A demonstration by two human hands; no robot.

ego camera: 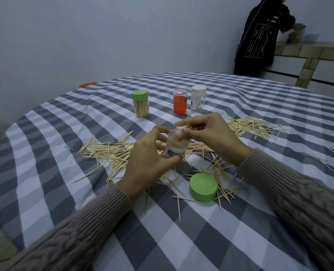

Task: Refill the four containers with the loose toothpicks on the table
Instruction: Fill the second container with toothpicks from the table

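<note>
My left hand [150, 159] grips an open clear container [177, 146] packed with toothpicks, lifted a little above the table. My right hand [211, 133] pinches a few toothpicks [182, 128] at the container's mouth. Its green lid [203, 189] lies on the cloth near me to the right. Loose toothpicks [107, 151] are scattered left, under my hands and far right [254, 127]. A full green-lidded container [140, 103], an orange container [180, 103] and a white-lidded container [198, 99] stand upright at the back.
The round table [64, 118] wears a grey-and-white checked cloth, and its edge curves along the left. A person in a black hooded jacket [260, 40] stands beyond the far right edge by a tiled ledge [309, 51]. An orange object [88, 84] peeks over the far edge.
</note>
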